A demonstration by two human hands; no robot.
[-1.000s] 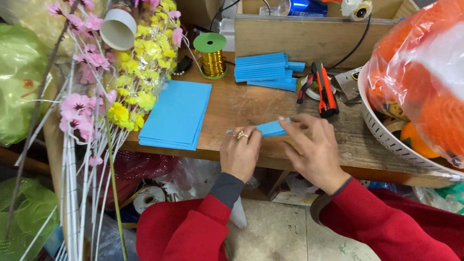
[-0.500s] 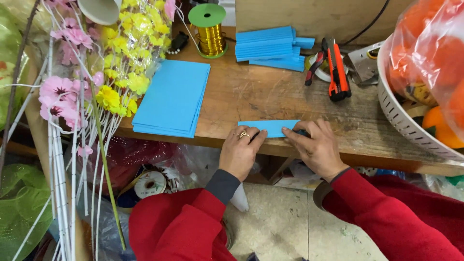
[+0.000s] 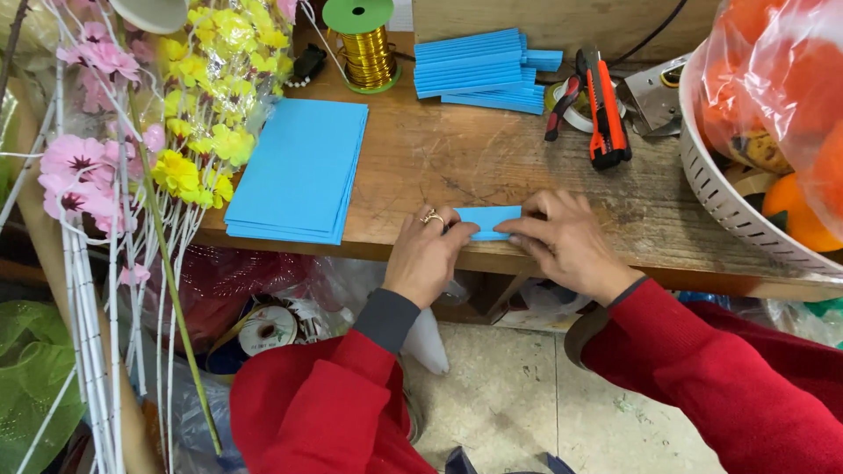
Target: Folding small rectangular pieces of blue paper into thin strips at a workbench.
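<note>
A small folded strip of blue paper lies near the front edge of the wooden table. My left hand, with a ring on one finger, presses its left end. My right hand pinches and presses its right end flat against the wood. Both sleeves are red. A stack of flat blue sheets lies to the left, and a pile of folded blue strips sits at the back of the table.
A green spool of gold wire stands at the back, next to an orange utility knife, pliers and a tape roll. A white basket with bagged orange items fills the right. Pink and yellow artificial flowers crowd the left edge.
The blue strip has become shorter, folded between my hands, and both hands have moved closer together over it. The view has shifted slightly downward.
</note>
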